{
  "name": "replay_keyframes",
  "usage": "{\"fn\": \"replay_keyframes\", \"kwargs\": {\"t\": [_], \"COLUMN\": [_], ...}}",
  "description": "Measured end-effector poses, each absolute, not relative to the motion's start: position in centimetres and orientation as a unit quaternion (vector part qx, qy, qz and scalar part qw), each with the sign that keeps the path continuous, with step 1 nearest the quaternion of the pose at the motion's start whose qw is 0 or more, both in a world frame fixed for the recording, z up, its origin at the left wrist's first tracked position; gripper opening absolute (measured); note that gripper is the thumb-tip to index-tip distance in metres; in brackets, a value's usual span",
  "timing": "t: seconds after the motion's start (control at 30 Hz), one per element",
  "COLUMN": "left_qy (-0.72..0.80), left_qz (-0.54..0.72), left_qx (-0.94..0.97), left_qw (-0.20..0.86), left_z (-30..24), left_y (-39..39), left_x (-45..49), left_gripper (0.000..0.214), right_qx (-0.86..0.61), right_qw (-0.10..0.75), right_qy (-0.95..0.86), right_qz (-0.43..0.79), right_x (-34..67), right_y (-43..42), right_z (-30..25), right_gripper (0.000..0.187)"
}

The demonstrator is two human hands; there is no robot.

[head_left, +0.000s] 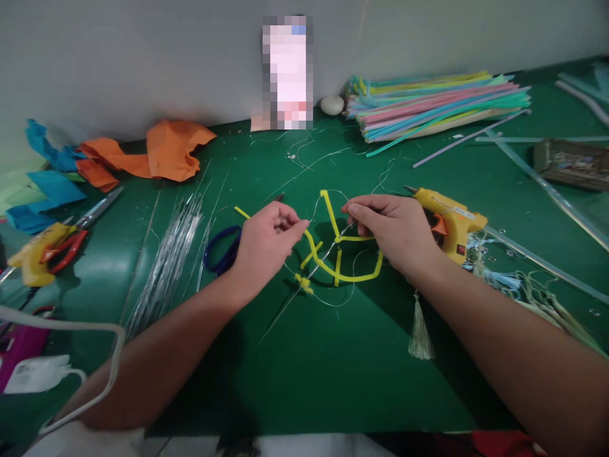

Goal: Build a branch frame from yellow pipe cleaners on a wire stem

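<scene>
A round frame of thin wire with yellow pipe cleaner pieces (352, 278) on it hangs between my hands above the green table. My left hand (269, 244) pinches its left side, where wire and the end of a yellow strip meet the fingertips. On the opposite side my right hand (397, 228) pinches the frame between thumb and fingers; the exact part is hidden. A small yellow clump (303, 284) sits at the frame's lower left, on a wire running diagonally through it. Under my right wrist lies a pale tassel (421, 333).
Beside my left hand are dark blue scissor-like handles (209, 254) and a bundle of straight wires (169, 254). A yellow glue gun (459, 219) lies behind my right hand. Coloured pipe cleaners (438, 105) are stacked at the back, near a blurred upright screen (288, 70). Orange paper (176, 149) lies back left.
</scene>
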State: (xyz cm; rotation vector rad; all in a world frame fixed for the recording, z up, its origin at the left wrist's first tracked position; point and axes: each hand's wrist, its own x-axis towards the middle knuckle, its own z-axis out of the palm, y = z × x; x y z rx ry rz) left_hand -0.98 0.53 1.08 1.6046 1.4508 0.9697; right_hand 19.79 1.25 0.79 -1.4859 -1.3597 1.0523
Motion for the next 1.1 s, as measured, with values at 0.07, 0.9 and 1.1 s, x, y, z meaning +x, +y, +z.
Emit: {"fn": "replay_keyframes", "kwargs": {"t": [0.07, 0.9, 1.1], "left_qy": [0.556, 0.526, 0.508], "left_qz": [0.374, 0.302, 0.302], "left_qx": [0.667, 0.781, 0.792], "left_qw": [0.324, 0.149, 0.154], "left_z": [0.96, 0.98, 1.14], "left_y": [0.32, -0.19, -0.13], "left_x": [-1.05, -1.37, -1.21], "left_gripper": [0.011, 0.013, 0.013], "right_qx": [-0.593, -0.586, -0.584], "right_qw": [0.421, 0.436, 0.436], "right_qy": [-0.541, -0.539, -0.543], "right_qz": [0.422, 0.42, 0.416], "right_x": [19.77, 19.89, 19.84], "right_y": [1.23, 1.32, 1.24], "right_z": [0.83, 0.57, 0.71], "right_gripper": [0.013, 0.016, 0.014]}}
